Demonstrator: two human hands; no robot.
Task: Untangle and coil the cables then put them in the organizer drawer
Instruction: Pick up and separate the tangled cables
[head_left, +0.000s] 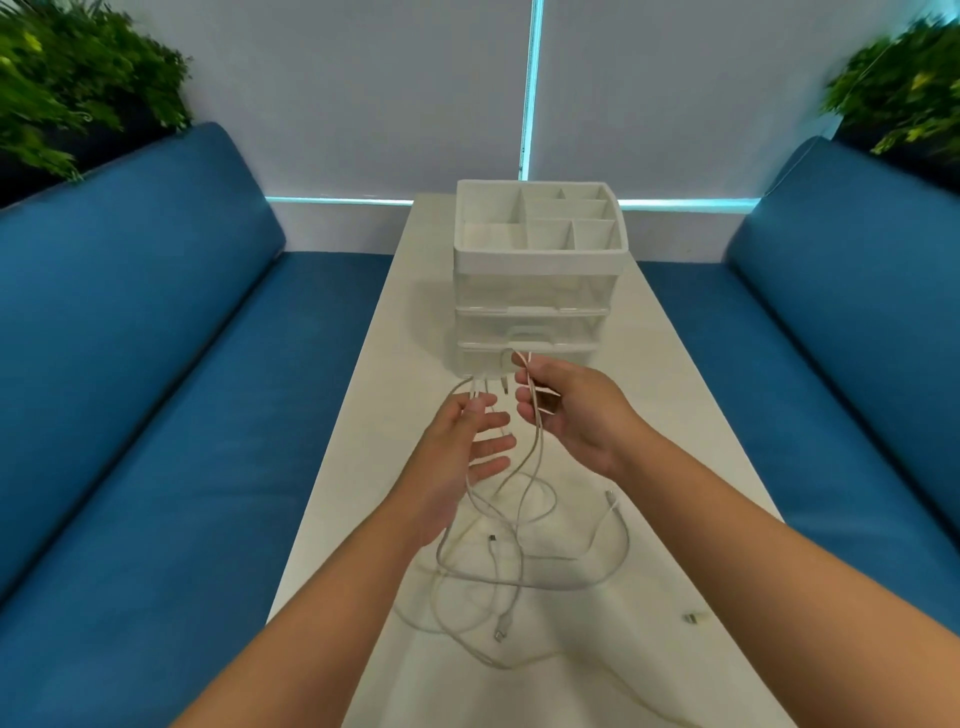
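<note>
A tangle of thin white cables (519, 566) hangs from both hands down onto the white table (691, 415). My right hand (571, 415) pinches a strand near one end, just in front of the organizer. My left hand (462, 457) has its fingers spread, with cable ends pinched at the fingertips and a strand draped down the palm. The white organizer (535, 280) stands at the table's far end, with a compartment tray on top and translucent drawers below, all pushed in. Several plugs lie loose among the loops.
Blue sofa cushions run along both sides of the table, left (156, 364) and right (841, 322). Green plants stand behind them at the far left (67, 88) and far right (904, 93). A loose plug (695, 618) lies near the table's right edge.
</note>
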